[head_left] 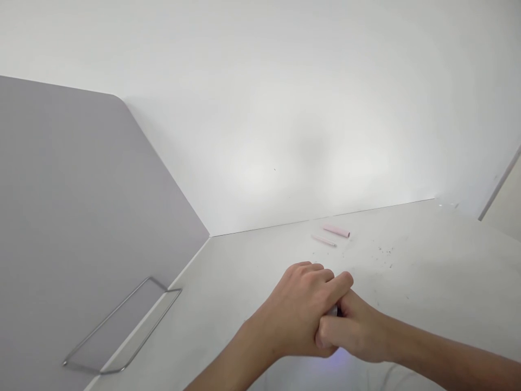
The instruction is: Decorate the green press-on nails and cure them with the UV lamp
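My left hand point(303, 307) and my right hand point(354, 331) are pressed together low over the white table point(427, 260), both with fingers curled shut. A small whitish object shows between them, too hidden to name. Beyond the hands, near the wall, lie a pink tube-like cap point(336, 230) and a thinner pink pen part point(324, 240), side by side and apart from both hands.
A grey partition panel point(81, 217) stands along the table's left side, with a bent wire bracket point(122, 331) at its foot. A white wall rises behind the table. Dark specks point(385, 251) are scattered on the surface to the right.
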Demonstrator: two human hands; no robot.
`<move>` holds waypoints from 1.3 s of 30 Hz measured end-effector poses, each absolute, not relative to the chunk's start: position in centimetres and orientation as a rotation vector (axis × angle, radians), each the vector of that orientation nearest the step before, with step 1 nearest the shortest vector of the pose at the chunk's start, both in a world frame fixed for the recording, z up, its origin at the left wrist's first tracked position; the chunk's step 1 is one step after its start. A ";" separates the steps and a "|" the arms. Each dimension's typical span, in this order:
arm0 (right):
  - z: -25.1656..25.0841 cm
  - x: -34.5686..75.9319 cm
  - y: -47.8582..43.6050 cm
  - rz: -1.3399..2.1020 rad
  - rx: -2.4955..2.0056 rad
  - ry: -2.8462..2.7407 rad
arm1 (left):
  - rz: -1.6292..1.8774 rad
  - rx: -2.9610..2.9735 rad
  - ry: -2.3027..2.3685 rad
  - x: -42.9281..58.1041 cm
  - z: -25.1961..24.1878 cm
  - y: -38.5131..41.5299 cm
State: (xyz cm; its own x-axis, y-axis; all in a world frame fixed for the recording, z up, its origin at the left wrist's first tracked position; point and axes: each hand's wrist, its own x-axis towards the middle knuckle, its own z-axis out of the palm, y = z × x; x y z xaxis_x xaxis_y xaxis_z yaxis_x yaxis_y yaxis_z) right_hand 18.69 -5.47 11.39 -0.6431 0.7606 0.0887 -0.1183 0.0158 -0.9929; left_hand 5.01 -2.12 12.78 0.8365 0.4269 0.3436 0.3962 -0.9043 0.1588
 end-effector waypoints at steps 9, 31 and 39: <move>11.5 19.1 -5.3 1.701 -0.690 -1.675 | 0.691 2.884 0.616 4.9 12.6 -2.2; 12.5 19.2 -4.0 1.244 -0.791 -1.477 | 0.473 2.209 1.130 3.0 16.5 -1.5; 16.1 18.7 -4.8 0.985 -1.028 -1.316 | 0.713 2.307 0.691 2.6 16.9 -1.9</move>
State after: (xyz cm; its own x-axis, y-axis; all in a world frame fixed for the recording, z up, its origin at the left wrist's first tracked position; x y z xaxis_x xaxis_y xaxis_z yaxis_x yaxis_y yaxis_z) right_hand 18.67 -4.82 16.06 0.0223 0.9635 0.2669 0.0158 0.2666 -0.9637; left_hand 2.64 -1.93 16.89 0.7173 0.6243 0.3095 0.2896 -0.6711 0.6825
